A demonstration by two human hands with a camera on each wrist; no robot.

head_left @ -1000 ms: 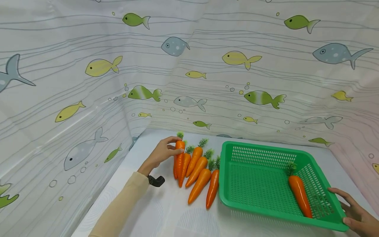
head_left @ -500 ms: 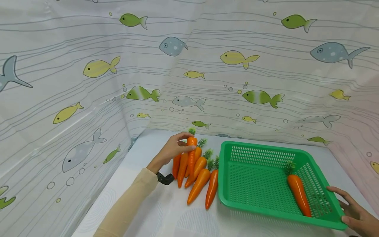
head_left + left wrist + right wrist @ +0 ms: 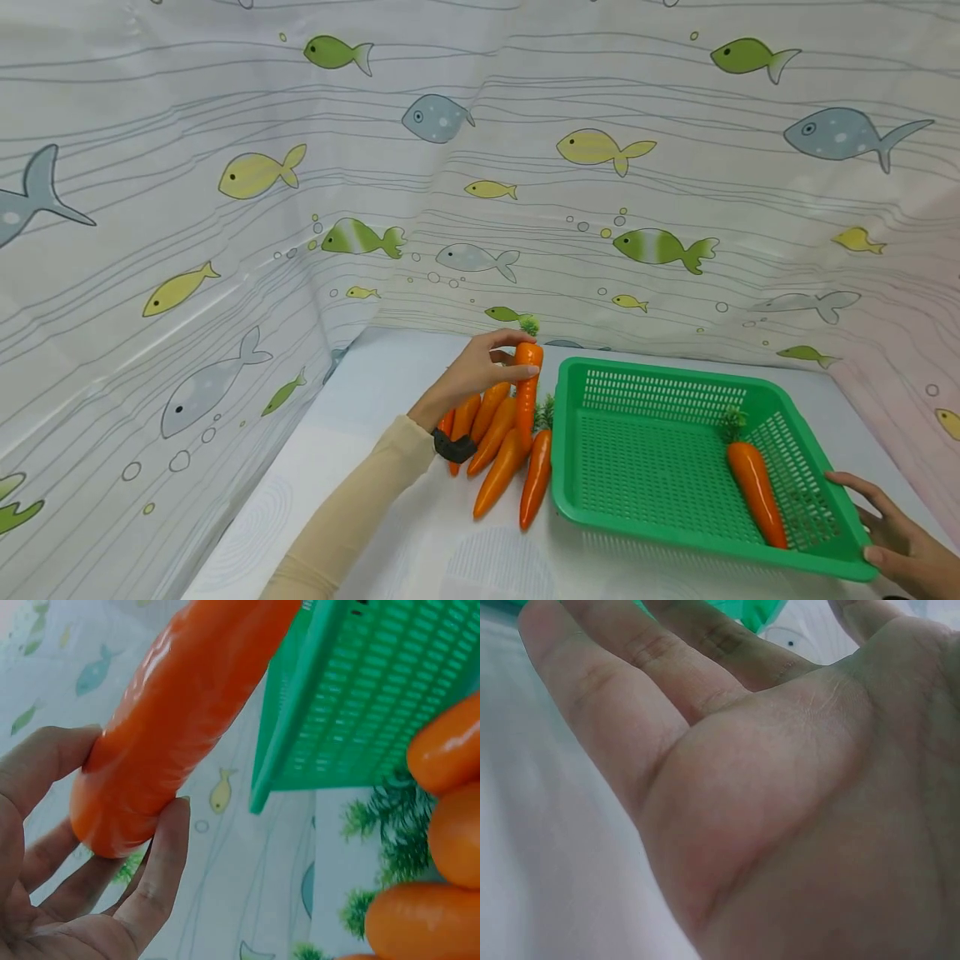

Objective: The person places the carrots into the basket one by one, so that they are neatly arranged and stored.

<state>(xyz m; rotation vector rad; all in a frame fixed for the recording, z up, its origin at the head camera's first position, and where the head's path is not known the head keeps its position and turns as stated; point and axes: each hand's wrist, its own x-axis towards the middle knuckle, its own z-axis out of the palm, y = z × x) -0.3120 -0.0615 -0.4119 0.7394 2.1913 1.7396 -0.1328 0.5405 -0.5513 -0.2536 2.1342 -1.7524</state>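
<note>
An orange carrot with a green leafy top is held upright by my left hand, its thumb and fingers pinching the thick end. In the left wrist view the carrot points up and away, toward the basket. Below the left hand several more carrots lie side by side on the table. My right hand touches the right side of the green basket, thumb at the near corner. Its fingers look fairly straight in the right wrist view. One carrot lies inside the basket, at its right.
The table is covered in a pale patterned cloth. A white sheet printed with fish forms walls behind and at the left. The basket's left wall borders the row of carrots.
My left hand has lifted the carrot from the left end of the row and moved it rightward over the others, toward the basket. My right hand stays at the basket.
</note>
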